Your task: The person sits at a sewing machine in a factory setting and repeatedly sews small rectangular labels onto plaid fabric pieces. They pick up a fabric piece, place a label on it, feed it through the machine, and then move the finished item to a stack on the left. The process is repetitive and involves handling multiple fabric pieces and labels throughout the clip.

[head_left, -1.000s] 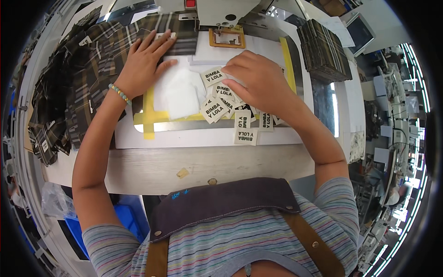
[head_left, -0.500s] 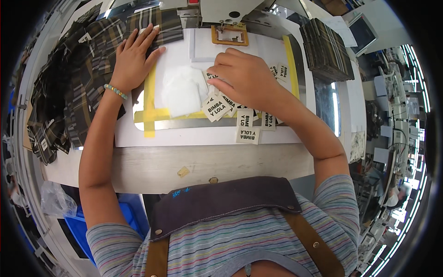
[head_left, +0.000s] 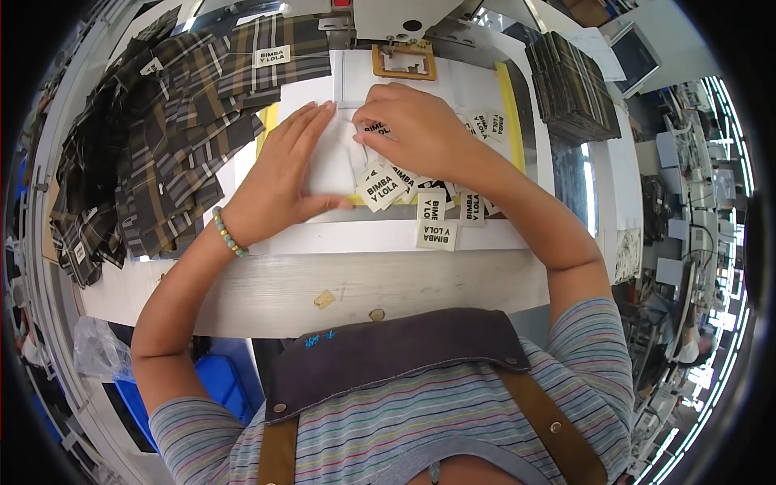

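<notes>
Several dark plaid fabric pieces (head_left: 162, 121) overlap along the left end of the worktable (head_left: 242, 287). On the piece nearest the sewing machine, toward the far edge, lies one pale printed label (head_left: 272, 56). Next comes the left hand (head_left: 279, 182), wide open, its fingers straight and its thumb spread away from them; it lies over the thin white sheets (head_left: 335, 153), gripping nothing that shows, and whether it presses on them I cannot tell. To its right, the right hand (head_left: 424, 133) is curled, thumb and fingertips close together, with another label (head_left: 376, 129) showing in the gap behind them; whether it is pinched or only touched is hidden. Below these fingers, the label pile (head_left: 384, 186) fans out, some labels reaching toward the table's near edge. Beyond the hand, under the head of the sewing machine (head_left: 396, 20), sits a small orange-brown frame (head_left: 404, 65). At the far right corner stands a stack of folded plaid pieces (head_left: 572, 89).

The step in hand looks like gathering a label and a white sheet. The next move seems to call for a light pinch on one edge, separating a single layer while the flat left hand steadies the rest.
</notes>
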Tool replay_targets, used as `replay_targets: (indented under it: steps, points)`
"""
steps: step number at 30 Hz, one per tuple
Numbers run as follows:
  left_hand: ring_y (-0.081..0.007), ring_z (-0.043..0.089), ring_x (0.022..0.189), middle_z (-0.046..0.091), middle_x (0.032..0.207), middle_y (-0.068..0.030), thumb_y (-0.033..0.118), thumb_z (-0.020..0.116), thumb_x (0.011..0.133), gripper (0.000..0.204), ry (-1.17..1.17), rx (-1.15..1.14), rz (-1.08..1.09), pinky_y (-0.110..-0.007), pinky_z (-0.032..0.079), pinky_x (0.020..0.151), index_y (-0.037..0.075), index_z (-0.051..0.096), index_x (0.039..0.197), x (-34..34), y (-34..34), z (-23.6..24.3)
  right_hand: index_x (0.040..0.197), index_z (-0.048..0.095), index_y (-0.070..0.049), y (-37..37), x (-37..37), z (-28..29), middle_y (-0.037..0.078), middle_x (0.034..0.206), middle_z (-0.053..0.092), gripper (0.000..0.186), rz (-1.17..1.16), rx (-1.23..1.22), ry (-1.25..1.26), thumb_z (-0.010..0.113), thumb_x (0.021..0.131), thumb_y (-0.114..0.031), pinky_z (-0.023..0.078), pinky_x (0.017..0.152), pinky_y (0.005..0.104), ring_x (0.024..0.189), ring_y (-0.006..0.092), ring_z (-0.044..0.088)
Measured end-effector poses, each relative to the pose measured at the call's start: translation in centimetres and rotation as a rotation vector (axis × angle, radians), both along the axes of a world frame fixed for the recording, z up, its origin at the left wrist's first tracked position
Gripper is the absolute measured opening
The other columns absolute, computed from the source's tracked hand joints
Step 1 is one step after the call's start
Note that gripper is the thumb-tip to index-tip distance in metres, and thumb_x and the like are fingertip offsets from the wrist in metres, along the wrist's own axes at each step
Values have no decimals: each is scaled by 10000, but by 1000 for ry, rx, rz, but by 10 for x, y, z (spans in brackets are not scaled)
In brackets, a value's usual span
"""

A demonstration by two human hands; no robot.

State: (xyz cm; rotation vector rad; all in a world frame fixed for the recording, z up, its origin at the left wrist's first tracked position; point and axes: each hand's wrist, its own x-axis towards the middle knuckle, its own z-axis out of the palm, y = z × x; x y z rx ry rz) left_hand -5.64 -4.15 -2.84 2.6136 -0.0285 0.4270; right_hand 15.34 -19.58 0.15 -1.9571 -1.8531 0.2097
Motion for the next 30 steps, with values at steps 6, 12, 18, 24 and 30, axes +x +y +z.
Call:
replay_targets:
  steps: [6,12,18,24,30]
  points:
    - [-401,490,1355,499,1479,-202,335,881,837,958,-52,49,39,-495,401,1165,33,394,1605,27,6,-7,1165,776,-21,-7,6,-6,115,1050,684,271,36,58,67,687,991,-208,532,860,406,999,292,663]
    - [-377,518,1293,525,1390,-179,326,899,824,938,-106,52,64,-473,424,1107,36,431,1584,40,10,-9,1149,780,-8,-9,13,2,110,1078,699,273,2,77,89,712,985,-216,532,845,387,976,296,673]
    - [-357,525,1289,562,1351,-169,410,944,760,1034,-123,-104,78,-457,414,1103,24,432,1571,35,15,-6,1058,777,-10,3,2,9,94,1037,712,331,-95,23,125,796,933,-316,532,786,375,914,264,687]
    - [-337,543,1267,585,1322,-140,326,938,770,1007,-73,-80,57,-452,407,1115,35,427,1587,33,18,-2,962,774,-14,28,-11,-3,92,891,712,351,-147,-46,195,817,903,-357,526,738,368,824,225,674]
    - [-329,543,1256,591,1314,-124,237,893,820,828,-82,-73,62,-431,416,1113,45,510,1528,32,16,2,1014,799,-5,26,2,-5,84,866,716,275,-136,-2,269,791,954,-273,501,710,324,735,190,619]
